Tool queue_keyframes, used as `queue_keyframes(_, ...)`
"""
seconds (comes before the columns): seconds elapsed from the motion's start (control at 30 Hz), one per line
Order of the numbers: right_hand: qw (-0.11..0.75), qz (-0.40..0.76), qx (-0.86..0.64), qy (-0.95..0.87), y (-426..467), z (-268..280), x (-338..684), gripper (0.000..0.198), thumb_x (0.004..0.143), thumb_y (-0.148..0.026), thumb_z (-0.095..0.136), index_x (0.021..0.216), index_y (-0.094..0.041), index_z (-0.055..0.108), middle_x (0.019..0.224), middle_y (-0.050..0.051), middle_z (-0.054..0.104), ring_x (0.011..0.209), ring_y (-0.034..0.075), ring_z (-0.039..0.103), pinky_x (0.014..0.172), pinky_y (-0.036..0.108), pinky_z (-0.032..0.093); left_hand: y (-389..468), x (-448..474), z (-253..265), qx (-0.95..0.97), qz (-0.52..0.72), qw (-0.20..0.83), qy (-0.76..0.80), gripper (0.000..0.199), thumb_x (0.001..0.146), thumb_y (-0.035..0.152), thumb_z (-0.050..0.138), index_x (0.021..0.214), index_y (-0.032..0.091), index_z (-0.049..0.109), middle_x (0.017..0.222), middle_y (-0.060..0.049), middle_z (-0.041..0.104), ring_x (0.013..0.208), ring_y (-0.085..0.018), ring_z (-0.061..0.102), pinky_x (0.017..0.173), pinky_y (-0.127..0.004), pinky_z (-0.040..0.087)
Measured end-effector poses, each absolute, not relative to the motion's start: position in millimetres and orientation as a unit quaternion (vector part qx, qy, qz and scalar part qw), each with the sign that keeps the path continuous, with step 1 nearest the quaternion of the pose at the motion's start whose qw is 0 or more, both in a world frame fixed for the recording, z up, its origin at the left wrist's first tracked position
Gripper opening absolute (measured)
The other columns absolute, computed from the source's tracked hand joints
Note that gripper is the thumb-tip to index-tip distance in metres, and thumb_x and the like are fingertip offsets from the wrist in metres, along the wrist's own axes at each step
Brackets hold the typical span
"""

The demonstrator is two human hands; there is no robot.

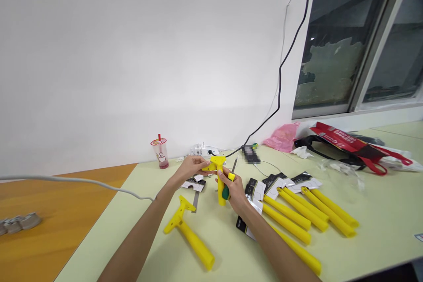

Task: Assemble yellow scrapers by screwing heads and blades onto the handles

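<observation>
My left hand (191, 167) pinches the left side of the head of a yellow scraper (221, 197), which stands nearly upright above the table. A yellow piece by my left fingertips may be a separate plate; I cannot tell. The scraper's handle is gripped by my right hand (237, 191), which also holds a screwdriver (226, 192) with a green and yellow handle, its shaft pointing up and away. Nearer to me, a second yellow scraper (197, 243) lies on the table. A flat metal strip (195, 202) lies beside a black and white card (194, 184) behind it.
Several yellow handles (291, 224) with black and white cards (254, 190) lie at right. A drink cup (161, 153) stands by the wall, near white plugs (200, 149). Further right are a pink bag (282, 137) and a red bag (343, 141). A grey cable (82, 180) crosses at left.
</observation>
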State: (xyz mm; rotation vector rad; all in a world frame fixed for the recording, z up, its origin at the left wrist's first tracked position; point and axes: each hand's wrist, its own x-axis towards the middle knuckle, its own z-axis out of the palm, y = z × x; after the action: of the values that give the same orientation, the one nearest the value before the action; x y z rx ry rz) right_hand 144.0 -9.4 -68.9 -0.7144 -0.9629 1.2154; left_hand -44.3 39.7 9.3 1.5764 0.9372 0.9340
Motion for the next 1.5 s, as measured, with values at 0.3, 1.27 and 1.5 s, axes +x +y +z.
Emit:
queue_keyframes(0.3, 0.659, 0.539, -0.32, -0.415, -6.7, -72.9, 144.3, 0.062, 0.066, -0.06, 0.102, 0.115, -0.027, 0.088, 0.101, 0.007, 0.083, 0.106, 0.031, 0.074, 0.092, 0.041, 0.062, 43.8, -46.7, 7.4, 0.649, 0.408, 0.494, 0.409, 0.058, 0.066, 0.065, 0.1, 0.091, 0.015, 0.084, 0.092, -0.014, 0.085, 0.089, -0.031, 0.085, 0.086, -0.04, 0.07)
queue_keyframes(1.27, 0.622, 0.53, -0.335, -0.47, -11.0, -72.7, 142.8, 0.075, 0.066, -0.071, 0.099, 0.122, -0.023, 0.087, 0.104, 0.01, 0.084, 0.109, 0.032, 0.075, 0.101, 0.045, 0.058, 47.7, -59.5, 11.4, 0.711, 0.362, 0.404, 0.447, 0.044, 0.067, 0.051, 0.097, 0.086, 0.015, 0.082, 0.081, -0.006, 0.079, 0.082, -0.022, 0.072, 0.078, -0.032, 0.052)
queue_keyframes(1.5, 0.631, 0.49, -0.386, -0.462, -7.2, -78.2, 142.4, 0.078, 0.061, -0.074, 0.099, 0.116, -0.019, 0.088, 0.098, 0.01, 0.083, 0.1, 0.031, 0.073, 0.091, 0.041, 0.057, 59.8, -73.4, 15.3, 0.646, 0.464, 0.385, 0.467, 0.061, 0.06, 0.065, 0.097, 0.087, 0.014, 0.078, 0.083, -0.01, 0.08, 0.077, -0.024, 0.075, 0.078, -0.036, 0.057)
